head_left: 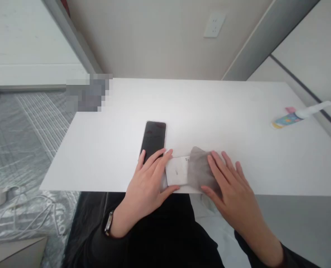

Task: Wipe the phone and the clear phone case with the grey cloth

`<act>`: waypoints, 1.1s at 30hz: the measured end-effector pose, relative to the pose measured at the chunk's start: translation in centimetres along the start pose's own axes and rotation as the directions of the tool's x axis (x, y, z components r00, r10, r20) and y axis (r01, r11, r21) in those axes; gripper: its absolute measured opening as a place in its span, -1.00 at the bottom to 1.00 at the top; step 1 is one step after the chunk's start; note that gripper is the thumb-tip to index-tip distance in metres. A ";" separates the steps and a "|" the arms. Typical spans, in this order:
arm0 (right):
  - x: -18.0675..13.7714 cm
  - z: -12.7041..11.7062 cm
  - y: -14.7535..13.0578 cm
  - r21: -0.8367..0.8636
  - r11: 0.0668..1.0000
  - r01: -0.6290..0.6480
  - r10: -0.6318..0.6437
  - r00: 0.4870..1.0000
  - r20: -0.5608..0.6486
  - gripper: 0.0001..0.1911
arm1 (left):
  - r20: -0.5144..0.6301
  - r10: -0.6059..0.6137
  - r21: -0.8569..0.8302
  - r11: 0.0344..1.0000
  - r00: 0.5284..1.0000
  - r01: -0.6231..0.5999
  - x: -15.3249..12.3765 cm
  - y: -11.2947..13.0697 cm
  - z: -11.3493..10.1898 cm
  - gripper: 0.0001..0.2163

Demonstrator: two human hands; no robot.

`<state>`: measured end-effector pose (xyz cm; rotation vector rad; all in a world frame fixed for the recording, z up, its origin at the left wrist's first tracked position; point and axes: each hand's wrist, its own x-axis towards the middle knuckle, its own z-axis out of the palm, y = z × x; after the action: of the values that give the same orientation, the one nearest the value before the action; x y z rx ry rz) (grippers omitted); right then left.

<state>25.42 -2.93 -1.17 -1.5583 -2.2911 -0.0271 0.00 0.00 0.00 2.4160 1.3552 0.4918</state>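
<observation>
Under right hand [232, 188]: grey cloth [200, 171] | left hand [148, 182]: white card [177, 171]

My right hand [232, 186] lies on a soft grey cloth [200, 171] that looks matt and a bit fuzzy. My left hand [148, 186] touches a smooth white card [177, 171], like paper. The phone [153, 139] has shiny black glass. The table [210, 115] is smooth, white and matt. The tube [286, 120] looks like glossy plastic.
</observation>
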 end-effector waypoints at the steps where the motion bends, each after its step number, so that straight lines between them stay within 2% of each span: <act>1: -0.3 0.8 -0.4 -0.025 1.000 -0.014 0.014 1.000 0.013 -0.14 | 0.000 -0.002 -0.007 1.000 1.000 0.002 0.1 -0.1 0.1 -0.25; 3: -0.5 1.9 -1.7 -0.029 1.000 -0.013 0.013 1.000 0.014 0.04 | -0.007 -0.007 -0.010 1.000 1.000 0.007 0.1 -0.2 0.1 -0.24; 5: 0.1 2.4 -3.0 -0.003 1.000 0.013 -0.013 1.000 0.002 0.13 | -0.025 -0.016 -0.003 1.000 1.000 0.016 0.0 -0.4 0.2 -0.23; 8: 1.0 2.5 -4.0 0.027 0.999 0.038 -0.039 0.999 0.008 0.10 | -0.055 -0.022 0.012 1.000 0.998 0.022 -0.3 -0.6 0.3 -0.29; 12: 0.3 1.5 -3.0 0.074 0.992 0.099 -0.102 0.994 0.043 0.05 | -0.105 0.025 0.090 0.996 0.994 -0.016 -0.8 -0.7 0.5 -0.35; 17: -1.9 0.6 -0.8 -0.009 1.000 0.008 -0.008 1.000 -0.018 -0.16 | -0.119 0.051 0.160 0.987 0.992 -0.032 -1.5 -0.8 0.3 -0.36; 19: -2.0 0.8 -0.8 -0.030 0.999 0.019 -0.020 1.000 -0.008 -0.16 | -0.117 0.058 0.161 0.986 0.991 -0.039 -1.7 -0.9 0.2 -0.37; 23: -0.6 1.6 -2.1 -0.018 0.995 0.096 -0.096 0.995 0.003 -0.03 | -0.127 0.061 0.159 0.986 0.990 -0.041 -1.8 -1.0 -0.1 -0.40; 29: 1.2 2.3 -4.1 -0.035 0.983 0.181 -0.181 0.983 -0.013 0.01 | -0.152 0.061 0.162 0.986 0.986 -0.036 -2.3 -1.6 -0.4 -0.41; 33: 1.4 3.0 -6.2 0.022 0.975 0.221 -0.220 0.975 -0.019 0.01 | -0.174 0.067 0.179 0.983 0.982 -0.035 -2.9 -1.9 -0.5 -0.48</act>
<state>18.49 -3.44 -2.32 -1.2802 -2.4313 -0.0687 -3.08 -1.50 -0.82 2.6075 1.4688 0.6427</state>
